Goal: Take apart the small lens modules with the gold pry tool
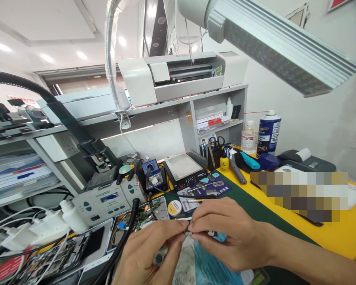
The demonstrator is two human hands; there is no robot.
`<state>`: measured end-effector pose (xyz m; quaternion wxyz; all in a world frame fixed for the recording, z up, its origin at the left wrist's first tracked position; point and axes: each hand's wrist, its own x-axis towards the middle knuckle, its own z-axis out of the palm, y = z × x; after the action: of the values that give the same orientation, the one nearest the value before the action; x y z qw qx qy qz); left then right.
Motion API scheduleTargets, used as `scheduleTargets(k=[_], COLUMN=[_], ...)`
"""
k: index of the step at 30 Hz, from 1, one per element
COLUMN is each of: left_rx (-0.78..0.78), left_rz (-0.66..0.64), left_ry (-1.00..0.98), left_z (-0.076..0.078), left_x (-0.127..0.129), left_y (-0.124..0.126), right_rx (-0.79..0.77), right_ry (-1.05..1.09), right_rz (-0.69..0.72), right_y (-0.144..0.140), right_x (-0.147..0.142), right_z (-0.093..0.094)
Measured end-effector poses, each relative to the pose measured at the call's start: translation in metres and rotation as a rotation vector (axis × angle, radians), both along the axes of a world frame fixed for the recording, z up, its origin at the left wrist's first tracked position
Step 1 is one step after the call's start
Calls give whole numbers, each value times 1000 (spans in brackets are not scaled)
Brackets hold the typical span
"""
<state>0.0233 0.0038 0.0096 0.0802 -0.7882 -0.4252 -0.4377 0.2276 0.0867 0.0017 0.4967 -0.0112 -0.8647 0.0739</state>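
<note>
Both the left hand [150, 253] and right hand [225, 233] pinched a tiny silvery metal part [188, 233] between fingertips, raised above the green work mat [249, 206], seemingly for close handling

A yellow bench [341, 233] carries a dark green mat [249, 206] across its middle. At the far side stand a hot plate [184, 168], a blue spray can [268, 132] and a clear bottle [249, 137]. A soldering station [102, 204] sits to the left, with opened phones [62, 249] lying near left.
</note>
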Motion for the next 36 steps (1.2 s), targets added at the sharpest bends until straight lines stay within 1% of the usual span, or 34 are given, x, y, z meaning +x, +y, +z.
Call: scheduleTargets(k=[5, 13, 18, 20, 25, 27, 30, 32, 34, 36], left_rx=[2, 18, 19, 22, 25, 47, 131, 176, 188, 186], left_rz=[-26, -45, -50, -42, 39, 37, 29, 59, 91, 89], left_ry=[18, 39, 52, 53, 55, 92, 176, 229, 276, 316], left_z=[2, 1, 0, -1, -4, -6, -10, -13, -15, -15], left_x=[0, 1, 2, 2, 2, 2, 1, 0, -1, -1], left_y=[0, 0, 0, 0, 0, 0, 1, 2, 3, 4], right_rx=[-34, -55, -45, -32, -22, -13, -3, 1, 2, -12], right_ry=[-37, 7, 12, 9, -17, -21, -17, -26, -47, -70], right_rz=[3, -27, -13, -7, 19, 21, 6, -6, -15, -19], right_y=[0, -4, -2, -2, 0, 1, 2, 3, 4, 5], right_x=[0, 0, -1, -1, 1, 0, 0, -1, -1, -1], right_z=[1, -1, -1, -1, -1, 0, 1, 0, -1, -3])
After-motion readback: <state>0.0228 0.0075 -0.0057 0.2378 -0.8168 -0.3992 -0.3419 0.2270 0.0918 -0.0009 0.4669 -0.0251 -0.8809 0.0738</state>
